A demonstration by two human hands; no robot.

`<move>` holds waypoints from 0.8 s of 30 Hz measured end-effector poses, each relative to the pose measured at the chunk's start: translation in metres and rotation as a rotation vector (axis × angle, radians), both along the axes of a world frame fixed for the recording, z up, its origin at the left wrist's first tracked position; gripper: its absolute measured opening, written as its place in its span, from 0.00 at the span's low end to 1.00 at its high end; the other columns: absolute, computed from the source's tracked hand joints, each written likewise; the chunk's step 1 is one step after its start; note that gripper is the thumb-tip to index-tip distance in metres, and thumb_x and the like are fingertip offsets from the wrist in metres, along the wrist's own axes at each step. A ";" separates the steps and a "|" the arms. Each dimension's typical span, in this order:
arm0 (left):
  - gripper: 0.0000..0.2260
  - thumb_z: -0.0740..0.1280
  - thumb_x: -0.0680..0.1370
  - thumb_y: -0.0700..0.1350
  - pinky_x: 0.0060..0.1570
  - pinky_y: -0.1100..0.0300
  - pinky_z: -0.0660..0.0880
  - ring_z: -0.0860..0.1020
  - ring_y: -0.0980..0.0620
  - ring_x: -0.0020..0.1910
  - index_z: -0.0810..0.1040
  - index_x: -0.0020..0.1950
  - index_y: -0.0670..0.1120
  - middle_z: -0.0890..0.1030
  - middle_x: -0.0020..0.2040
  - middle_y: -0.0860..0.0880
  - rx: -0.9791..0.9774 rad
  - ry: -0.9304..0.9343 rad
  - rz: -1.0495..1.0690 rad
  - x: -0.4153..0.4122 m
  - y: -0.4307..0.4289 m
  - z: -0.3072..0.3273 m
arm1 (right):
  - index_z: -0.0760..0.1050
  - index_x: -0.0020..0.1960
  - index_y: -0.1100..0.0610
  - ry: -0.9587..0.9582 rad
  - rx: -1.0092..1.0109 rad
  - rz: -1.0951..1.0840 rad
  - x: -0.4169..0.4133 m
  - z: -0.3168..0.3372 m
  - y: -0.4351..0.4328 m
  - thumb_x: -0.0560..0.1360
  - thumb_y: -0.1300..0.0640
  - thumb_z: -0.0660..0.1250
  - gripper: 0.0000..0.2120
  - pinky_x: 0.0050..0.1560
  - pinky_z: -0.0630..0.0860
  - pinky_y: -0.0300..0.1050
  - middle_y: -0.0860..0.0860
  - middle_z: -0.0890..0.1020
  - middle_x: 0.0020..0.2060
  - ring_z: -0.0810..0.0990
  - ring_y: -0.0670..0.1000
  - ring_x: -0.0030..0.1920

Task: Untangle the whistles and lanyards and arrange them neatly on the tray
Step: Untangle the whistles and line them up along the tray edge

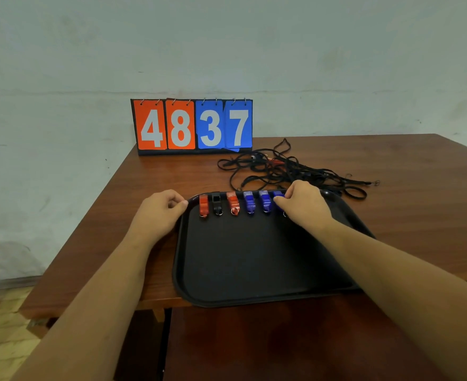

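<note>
Whistles: six plastic whistles (233, 204), orange, black and blue, line the far rim of the black plastic tray (254, 259).
My right hand (303, 207): pinches the rightmost blue whistle (278, 194).
My left hand (158, 213): grips the tray's far-left corner.
Lanyards: black cord lanyards (281, 169) lie tangled on the brown wooden table (419, 193), just beyond the tray.
Writing: the flip scoreboard (194, 125) reads 4837.

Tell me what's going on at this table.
A person is lining up whistles along the far rim of a black tray. The right hand pinches a blue whistle at the row's right end; the left hand grips the tray's far-left corner. Five whistles already lie in the row. The tangled black lanyards lie on the table behind the tray.
</note>
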State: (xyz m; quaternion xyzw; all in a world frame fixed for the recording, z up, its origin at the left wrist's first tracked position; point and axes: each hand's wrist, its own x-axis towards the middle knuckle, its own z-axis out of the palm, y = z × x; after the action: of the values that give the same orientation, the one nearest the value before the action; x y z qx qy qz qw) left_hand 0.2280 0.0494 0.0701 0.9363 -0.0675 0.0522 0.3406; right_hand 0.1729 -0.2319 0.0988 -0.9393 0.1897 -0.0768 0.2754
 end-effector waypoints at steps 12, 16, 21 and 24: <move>0.05 0.63 0.81 0.50 0.37 0.65 0.66 0.74 0.59 0.45 0.76 0.51 0.51 0.78 0.46 0.54 -0.055 0.016 0.036 -0.005 -0.003 0.006 | 0.82 0.46 0.62 -0.021 0.107 0.022 -0.003 0.010 -0.010 0.78 0.52 0.67 0.13 0.47 0.80 0.49 0.59 0.84 0.43 0.84 0.56 0.45; 0.04 0.63 0.81 0.47 0.46 0.61 0.69 0.75 0.54 0.49 0.76 0.53 0.49 0.77 0.49 0.52 -0.095 -0.059 0.094 -0.002 -0.012 0.025 | 0.75 0.40 0.57 -0.069 0.073 0.049 -0.003 0.027 -0.023 0.79 0.56 0.65 0.10 0.38 0.73 0.40 0.60 0.82 0.43 0.78 0.52 0.41; 0.03 0.63 0.81 0.48 0.50 0.60 0.69 0.74 0.57 0.50 0.76 0.52 0.51 0.76 0.47 0.56 -0.008 -0.149 -0.084 0.016 -0.044 0.062 | 0.75 0.45 0.56 -0.112 0.056 0.074 0.021 0.044 -0.042 0.80 0.56 0.64 0.06 0.43 0.76 0.43 0.54 0.80 0.41 0.76 0.49 0.38; 0.04 0.64 0.80 0.48 0.50 0.60 0.70 0.74 0.57 0.49 0.77 0.52 0.51 0.76 0.46 0.57 0.052 -0.146 -0.200 0.040 -0.075 0.076 | 0.76 0.45 0.57 -0.139 0.032 0.126 0.042 0.048 -0.050 0.79 0.58 0.64 0.06 0.43 0.74 0.42 0.54 0.80 0.43 0.75 0.47 0.38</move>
State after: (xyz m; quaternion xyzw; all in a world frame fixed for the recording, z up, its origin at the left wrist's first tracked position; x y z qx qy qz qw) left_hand 0.2681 -0.0257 0.1463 0.9271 -0.1865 0.0842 0.3140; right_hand 0.2146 -0.2816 0.1471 -0.9373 0.1117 -0.1210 0.3071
